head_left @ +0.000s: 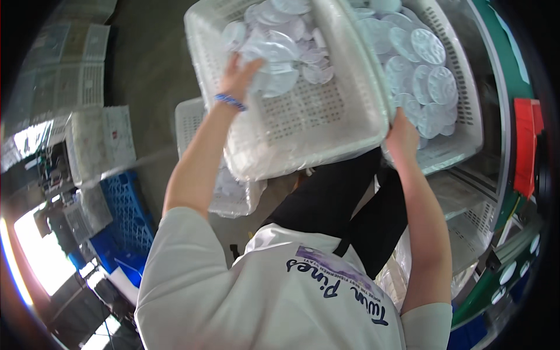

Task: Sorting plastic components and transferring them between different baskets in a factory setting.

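A white plastic basket (pixel 303 149) lined with clear film hangs tilted in front of me. Clear round plastic discs (pixel 280 79) are heaped toward its far end. My left hand (pixel 238 79), with a blue band on the wrist, reaches over the basket's left side; its fingers are spread against the nearest discs, which are slightly blurred. At the basket's right side my right hand (pixel 402 135) is closed around the rim, fingers partly hidden. Just beyond that hand is a second white basket (pixel 466 125), full of similar discs.
Below the held basket, another lined basket (pixel 236 195) stands on the floor. A green-edged machine or bench (pixel 516 76) with a red bin (pixel 527 146) is at the right. Stacked crates (pixel 61 81) and a blue pallet (pixel 125 207) stand at the left.
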Tool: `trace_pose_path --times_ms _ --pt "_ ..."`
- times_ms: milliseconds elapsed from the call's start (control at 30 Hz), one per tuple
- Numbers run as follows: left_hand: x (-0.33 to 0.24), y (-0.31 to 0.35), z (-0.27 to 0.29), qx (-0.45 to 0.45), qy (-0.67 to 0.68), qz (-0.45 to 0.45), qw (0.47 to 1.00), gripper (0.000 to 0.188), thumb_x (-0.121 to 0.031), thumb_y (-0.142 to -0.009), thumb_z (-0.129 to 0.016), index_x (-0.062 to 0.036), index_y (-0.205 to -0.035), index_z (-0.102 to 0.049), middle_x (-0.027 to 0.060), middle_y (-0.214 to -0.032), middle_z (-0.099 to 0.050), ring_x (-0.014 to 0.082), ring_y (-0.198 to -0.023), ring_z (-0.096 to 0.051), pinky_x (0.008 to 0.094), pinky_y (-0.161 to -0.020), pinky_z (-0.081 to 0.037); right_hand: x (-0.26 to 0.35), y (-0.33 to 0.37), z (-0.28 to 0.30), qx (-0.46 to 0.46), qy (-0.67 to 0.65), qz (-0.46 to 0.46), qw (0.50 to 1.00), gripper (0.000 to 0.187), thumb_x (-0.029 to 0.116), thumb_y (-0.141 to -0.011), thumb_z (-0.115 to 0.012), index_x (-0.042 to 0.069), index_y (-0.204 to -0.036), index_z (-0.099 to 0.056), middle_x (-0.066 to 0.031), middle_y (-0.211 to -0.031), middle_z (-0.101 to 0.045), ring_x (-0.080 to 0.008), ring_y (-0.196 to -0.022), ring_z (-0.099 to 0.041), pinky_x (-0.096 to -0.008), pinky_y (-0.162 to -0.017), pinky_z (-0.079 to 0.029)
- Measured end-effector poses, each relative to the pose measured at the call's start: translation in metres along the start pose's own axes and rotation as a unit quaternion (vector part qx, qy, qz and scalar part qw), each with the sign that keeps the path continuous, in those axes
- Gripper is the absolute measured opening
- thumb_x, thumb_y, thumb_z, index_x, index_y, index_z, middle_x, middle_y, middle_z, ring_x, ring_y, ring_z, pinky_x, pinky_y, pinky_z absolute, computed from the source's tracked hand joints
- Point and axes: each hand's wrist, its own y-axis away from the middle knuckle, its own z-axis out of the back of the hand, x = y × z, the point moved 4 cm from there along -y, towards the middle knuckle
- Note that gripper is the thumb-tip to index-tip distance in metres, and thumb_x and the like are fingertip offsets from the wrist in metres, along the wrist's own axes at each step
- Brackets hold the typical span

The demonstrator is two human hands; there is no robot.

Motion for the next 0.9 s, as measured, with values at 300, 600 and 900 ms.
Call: trace_pose_path --times_ms 300,600,900 --pt "0.014 0.083 0.246 -0.135 -0.496 -0.079 0.854 0.055 -0.019 -0.076 -0.072 -0.0057 -0.123 -0.049 0.0111 -0.109 -0.06 0.0192 -0.097 -0.059 0.0308 -0.084 -0.048 0.001 -0.005 -0.007 -0.003 -0.002 0.0 1.0 0.038 0.017 -0.078 -0.062 0.004 -0.111 -0.048 -0.0198 -0.088 -0.064 -0.0402 -0.086 -0.06 -0.0491 -0.071 -0.046" --pt "0.059 -0.063 0.025 0.093 0.117 0.182 0.972 0.043 -0.023 -0.082 -0.066 -0.0024 -0.117 -0.053 0.0091 -0.107 -0.058 0.0215 -0.091 -0.057 0.0317 -0.079 -0.049 0.004 -0.002 -0.001 0.015 0.0 -0.011 1.0 0.038 0.017 -0.078 -0.06 0.002 -0.111 -0.049 -0.0216 -0.084 -0.063 -0.0393 -0.084 -0.061 -0.049 -0.07 -0.045" --pt "0.183 -0.201 -0.024 -0.081 0.053 0.321 0.942 0.054 -0.049 -0.076 -0.063 -0.009 -0.111 -0.052 0.0079 -0.097 -0.052 0.023 -0.075 -0.047 0.0458 -0.075 -0.048 0.004 -0.007 0.001 0.019 -0.027 -0.024 0.999 0.036 0.008 -0.074 -0.063 0.002 -0.106 -0.05 -0.0188 -0.081 -0.062 -0.038 -0.078 -0.061 -0.0475 -0.066 -0.046"
